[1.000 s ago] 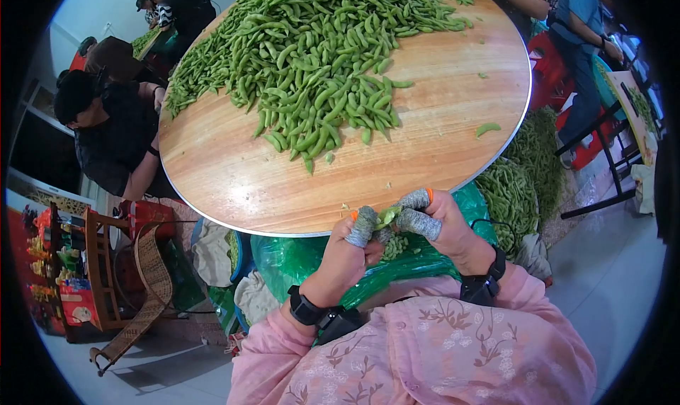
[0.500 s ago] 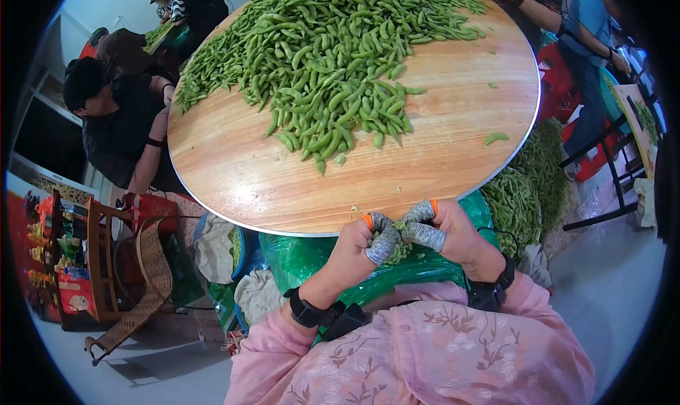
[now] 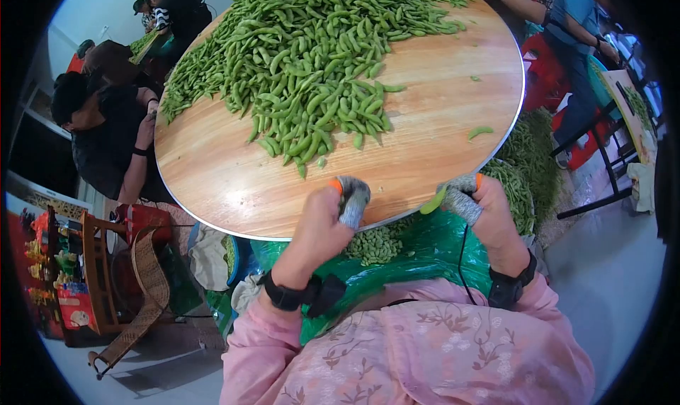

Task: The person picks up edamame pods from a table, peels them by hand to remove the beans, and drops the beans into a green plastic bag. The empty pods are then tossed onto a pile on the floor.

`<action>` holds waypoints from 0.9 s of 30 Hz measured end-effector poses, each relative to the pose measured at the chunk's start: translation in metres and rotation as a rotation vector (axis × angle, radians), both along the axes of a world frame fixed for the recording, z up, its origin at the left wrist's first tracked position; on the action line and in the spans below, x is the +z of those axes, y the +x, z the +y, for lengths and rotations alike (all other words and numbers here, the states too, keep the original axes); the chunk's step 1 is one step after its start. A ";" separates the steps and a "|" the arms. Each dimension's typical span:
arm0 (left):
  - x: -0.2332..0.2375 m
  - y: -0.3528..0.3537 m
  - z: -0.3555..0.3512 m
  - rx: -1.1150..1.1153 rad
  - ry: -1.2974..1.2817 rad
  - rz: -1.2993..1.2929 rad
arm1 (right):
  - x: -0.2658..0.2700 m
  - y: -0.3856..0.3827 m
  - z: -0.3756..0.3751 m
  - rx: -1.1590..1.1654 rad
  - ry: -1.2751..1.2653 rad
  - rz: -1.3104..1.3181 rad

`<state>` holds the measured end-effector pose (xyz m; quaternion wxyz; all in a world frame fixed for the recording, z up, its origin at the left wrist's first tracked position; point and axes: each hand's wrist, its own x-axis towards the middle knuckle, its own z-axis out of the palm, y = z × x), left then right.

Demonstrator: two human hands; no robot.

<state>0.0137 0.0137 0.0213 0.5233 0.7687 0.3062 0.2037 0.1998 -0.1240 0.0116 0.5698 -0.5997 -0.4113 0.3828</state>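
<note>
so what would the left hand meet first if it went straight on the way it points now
Likely the near edge of the edamame pile, past some mostly bare wood-grain tabletop; how high the left hand sits is unclear.

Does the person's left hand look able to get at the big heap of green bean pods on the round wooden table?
Probably yes: the left hand is at the near edge of the round wooden table, with mostly bare wood between it and the heap of green bean pods.
</note>
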 end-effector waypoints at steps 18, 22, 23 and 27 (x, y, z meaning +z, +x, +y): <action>-0.026 0.029 0.046 0.053 0.609 0.362 | -0.006 0.016 -0.004 -0.224 -0.054 -0.256; -0.008 0.010 -0.003 -0.009 -0.355 -0.090 | -0.001 -0.020 0.018 -0.019 -0.035 0.098; -0.006 0.006 -0.010 -0.007 -0.358 -0.090 | -0.003 -0.026 0.021 0.071 -0.034 0.216; -0.007 -0.004 -0.020 -0.077 -0.810 -0.246 | -0.005 -0.036 0.023 0.224 -0.027 0.448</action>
